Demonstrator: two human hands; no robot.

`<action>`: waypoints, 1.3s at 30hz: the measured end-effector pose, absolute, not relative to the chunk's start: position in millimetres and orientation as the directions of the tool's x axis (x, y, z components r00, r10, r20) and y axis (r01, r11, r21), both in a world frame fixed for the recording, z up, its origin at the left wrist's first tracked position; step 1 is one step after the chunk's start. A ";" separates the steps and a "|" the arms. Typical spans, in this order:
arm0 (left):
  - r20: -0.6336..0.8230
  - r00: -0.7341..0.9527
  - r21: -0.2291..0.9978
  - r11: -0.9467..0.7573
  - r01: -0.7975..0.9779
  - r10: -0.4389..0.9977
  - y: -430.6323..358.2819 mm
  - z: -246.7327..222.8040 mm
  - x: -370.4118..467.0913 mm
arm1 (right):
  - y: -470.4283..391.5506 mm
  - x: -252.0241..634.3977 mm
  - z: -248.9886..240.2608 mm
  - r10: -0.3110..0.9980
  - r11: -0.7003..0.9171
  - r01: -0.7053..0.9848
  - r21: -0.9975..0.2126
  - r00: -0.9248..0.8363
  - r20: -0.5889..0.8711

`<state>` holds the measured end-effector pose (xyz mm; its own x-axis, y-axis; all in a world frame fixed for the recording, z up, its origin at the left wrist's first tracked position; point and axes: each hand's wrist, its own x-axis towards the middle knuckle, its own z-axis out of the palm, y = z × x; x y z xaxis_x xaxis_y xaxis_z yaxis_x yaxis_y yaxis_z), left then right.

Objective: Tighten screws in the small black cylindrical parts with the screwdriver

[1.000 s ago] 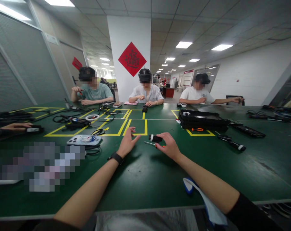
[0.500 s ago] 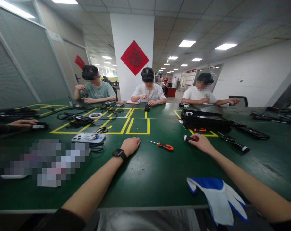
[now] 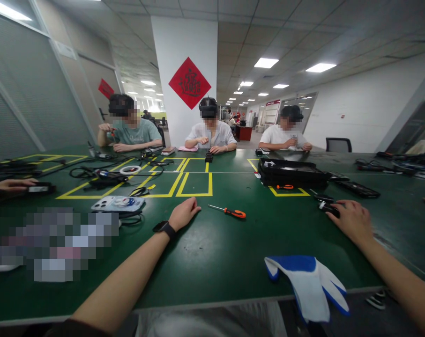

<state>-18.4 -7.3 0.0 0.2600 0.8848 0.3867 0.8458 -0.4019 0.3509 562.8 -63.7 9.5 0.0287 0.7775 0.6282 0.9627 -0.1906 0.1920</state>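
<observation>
My left hand (image 3: 184,213), with a dark watch on the wrist, rests on the green table with its fingers curled in and nothing visible in them. Just right of it lies an orange and black screwdriver (image 3: 235,213), its shaft pointing at the hand. My right hand (image 3: 355,223) is farther right, low over the table, with its fingers round a short black cylinder with a white end (image 3: 329,208). Part of the cylinder is hidden under the fingers. A dark, slim thing (image 3: 324,198) lies right behind it. Nearer the front edge hangs a white and blue glove (image 3: 309,285).
An open black case (image 3: 293,177) stands behind my right hand, with an orange-handled tool (image 3: 284,186) before it. Left are a phone (image 3: 119,204), cables (image 3: 103,178) and blurred items. Yellow tape (image 3: 194,194) marks the table (image 3: 212,267). Several people sit opposite; another hand (image 3: 17,185) reaches in left.
My right hand has moved right with the black cylinder, to beside the dark things right of the case. My left hand stays by the screwdriver. The view has turned slightly right.
</observation>
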 end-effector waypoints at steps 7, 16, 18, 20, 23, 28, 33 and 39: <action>0.366 0.227 0.405 -0.374 0.834 0.902 -7.2 0.2 -17.6 | -42.5 558.4 8.3 0.773 -0.192 0.943 0.273 -0.027 0.634; 0.399 0.258 0.477 -0.440 0.761 0.880 -5.6 2.0 -16.9 | -17.2 554.7 0.9 0.745 -0.242 0.940 0.242 0.020 0.667; 0.406 0.276 0.489 -0.462 0.740 0.871 -6.2 3.0 -15.9 | -10.8 557.2 -1.1 0.749 -0.259 0.941 0.219 0.053 0.660; 0.406 0.304 0.503 -0.489 0.713 0.862 -7.0 4.0 -14.5 | -5.8 560.7 -3.7 0.748 -0.274 0.941 0.198 0.079 0.659; 0.401 0.339 0.523 -0.516 0.678 0.851 -8.0 4.9 -12.8 | -3.0 564.5 -6.7 0.734 -0.284 0.943 0.175 0.097 0.672; 0.461 0.338 0.540 -0.561 0.627 0.821 -7.5 4.7 -10.2 | -10.9 542.0 6.6 0.657 -0.245 0.964 0.099 0.090 0.749; 0.405 0.258 0.762 -0.479 0.436 0.877 -12.8 7.8 11.5 | -30.5 441.0 45.2 0.585 0.163 0.987 0.008 -0.103 0.804; 0.318 0.312 0.947 -0.319 -0.050 0.895 -40.0 18.8 53.7 | -66.3 275.1 71.3 0.560 0.732 0.680 -0.042 -0.565 0.606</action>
<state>53.7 -40.0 18.8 0.3115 0.8955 0.3179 -0.0499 -0.3187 0.9465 275.1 -66.3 71.3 -0.5654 0.5598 0.6058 0.6799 0.7321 -0.0420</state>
